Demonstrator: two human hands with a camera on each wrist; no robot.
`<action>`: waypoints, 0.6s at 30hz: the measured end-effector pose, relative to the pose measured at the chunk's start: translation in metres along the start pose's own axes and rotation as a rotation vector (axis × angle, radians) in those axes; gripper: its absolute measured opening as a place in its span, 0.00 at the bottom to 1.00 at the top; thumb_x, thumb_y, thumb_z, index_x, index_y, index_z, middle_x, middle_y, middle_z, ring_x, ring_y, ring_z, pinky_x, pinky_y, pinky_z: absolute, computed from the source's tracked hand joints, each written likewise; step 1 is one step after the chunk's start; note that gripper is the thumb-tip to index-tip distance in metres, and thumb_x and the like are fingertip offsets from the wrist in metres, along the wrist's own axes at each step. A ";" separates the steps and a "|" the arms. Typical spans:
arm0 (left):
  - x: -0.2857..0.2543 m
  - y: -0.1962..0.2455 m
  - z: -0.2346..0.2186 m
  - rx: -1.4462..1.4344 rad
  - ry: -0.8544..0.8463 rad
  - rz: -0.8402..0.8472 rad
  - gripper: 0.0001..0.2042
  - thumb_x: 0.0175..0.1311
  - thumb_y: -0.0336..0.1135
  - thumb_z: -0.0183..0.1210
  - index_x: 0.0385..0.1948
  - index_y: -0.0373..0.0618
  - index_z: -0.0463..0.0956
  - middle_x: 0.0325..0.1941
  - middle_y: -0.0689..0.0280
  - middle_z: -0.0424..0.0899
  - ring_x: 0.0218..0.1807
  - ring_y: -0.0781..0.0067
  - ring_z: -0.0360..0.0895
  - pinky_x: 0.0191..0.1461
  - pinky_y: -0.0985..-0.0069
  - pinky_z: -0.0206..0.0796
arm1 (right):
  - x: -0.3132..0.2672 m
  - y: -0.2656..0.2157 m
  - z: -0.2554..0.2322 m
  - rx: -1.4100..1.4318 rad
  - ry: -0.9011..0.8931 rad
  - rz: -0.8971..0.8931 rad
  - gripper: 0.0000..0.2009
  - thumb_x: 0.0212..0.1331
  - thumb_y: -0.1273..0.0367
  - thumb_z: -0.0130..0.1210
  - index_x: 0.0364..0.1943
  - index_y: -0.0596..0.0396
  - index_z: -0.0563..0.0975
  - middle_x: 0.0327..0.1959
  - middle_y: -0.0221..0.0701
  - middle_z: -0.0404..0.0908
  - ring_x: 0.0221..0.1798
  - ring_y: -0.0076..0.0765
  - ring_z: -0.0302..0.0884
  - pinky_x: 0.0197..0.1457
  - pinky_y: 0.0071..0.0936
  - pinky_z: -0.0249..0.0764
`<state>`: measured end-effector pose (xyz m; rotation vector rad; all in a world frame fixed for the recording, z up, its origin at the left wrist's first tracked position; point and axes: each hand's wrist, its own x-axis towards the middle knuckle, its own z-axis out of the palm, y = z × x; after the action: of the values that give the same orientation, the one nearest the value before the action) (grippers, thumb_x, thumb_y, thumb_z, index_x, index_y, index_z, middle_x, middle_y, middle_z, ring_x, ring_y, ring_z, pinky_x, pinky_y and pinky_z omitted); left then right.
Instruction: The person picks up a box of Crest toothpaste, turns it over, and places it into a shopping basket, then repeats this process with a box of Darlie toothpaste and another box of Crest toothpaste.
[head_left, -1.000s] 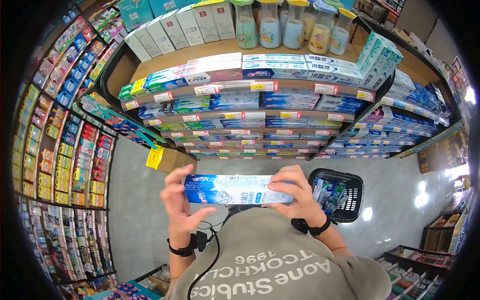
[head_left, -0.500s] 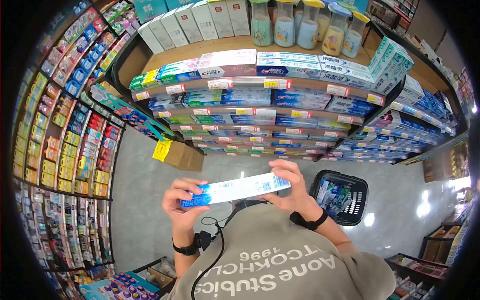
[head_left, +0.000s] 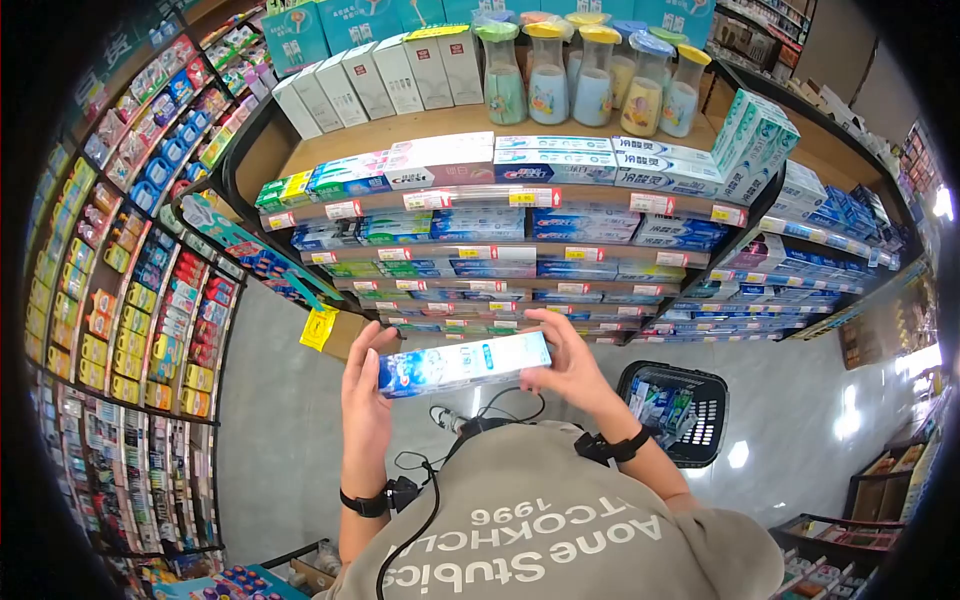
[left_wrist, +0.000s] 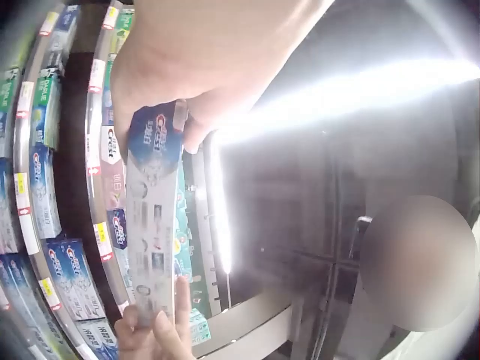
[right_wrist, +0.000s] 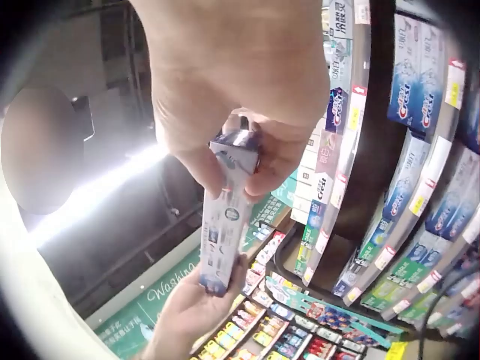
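Note:
A blue and white Crest toothpaste box (head_left: 465, 365) is held level in front of my chest, printed side up. My left hand (head_left: 366, 390) holds its dark blue end between thumb and fingers. At the opposite end, my right hand (head_left: 572, 368) pinches the box between thumb and fingers. The left wrist view shows the white side panel of the box (left_wrist: 154, 217) with small printed pictures. From the right wrist, the box (right_wrist: 225, 214) runs between both hands, its near end in my right fingers (right_wrist: 270, 169).
Ahead is a shelf unit (head_left: 440, 197) with rows of toothpaste boxes, with bottles (head_left: 590, 75) and white cartons (head_left: 385, 75) on top. A black basket (head_left: 708, 410) holding packages stands on the floor at right. A cardboard box (head_left: 350, 335) sits at left, beside product racks (head_left: 130, 330).
The toothpaste box was turned to a white face with a barcode, then back to its blue printed face. My left fingers have closed in from a wider spread to its end.

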<state>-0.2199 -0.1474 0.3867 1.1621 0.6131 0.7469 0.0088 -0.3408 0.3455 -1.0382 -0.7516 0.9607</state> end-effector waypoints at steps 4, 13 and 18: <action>-0.003 -0.002 0.011 0.015 -0.123 0.007 0.28 0.74 0.41 0.59 0.72 0.43 0.65 0.72 0.58 0.70 0.61 0.68 0.79 0.59 0.65 0.78 | 0.002 0.012 -0.019 0.085 0.096 0.286 0.23 0.73 0.60 0.58 0.66 0.50 0.70 0.42 0.32 0.80 0.29 0.30 0.84 0.33 0.24 0.80; 0.020 -0.031 -0.024 0.043 -0.108 -0.137 0.17 0.70 0.34 0.62 0.56 0.39 0.75 0.51 0.62 0.85 0.51 0.71 0.85 0.54 0.69 0.82 | -0.002 0.013 -0.026 0.130 -0.061 0.350 0.27 0.75 0.57 0.55 0.71 0.51 0.64 0.50 0.34 0.79 0.38 0.32 0.84 0.39 0.27 0.80; 0.029 -0.050 -0.050 -0.124 -0.050 -0.191 0.14 0.75 0.41 0.57 0.53 0.43 0.76 0.48 0.65 0.86 0.48 0.74 0.85 0.50 0.70 0.82 | 0.014 0.020 -0.026 0.206 -0.071 0.247 0.25 0.74 0.60 0.56 0.69 0.55 0.66 0.51 0.34 0.79 0.39 0.32 0.85 0.39 0.28 0.80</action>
<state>-0.2296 -0.1065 0.3227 0.9903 0.6176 0.5834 0.0313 -0.3333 0.3191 -0.9333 -0.5766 1.2658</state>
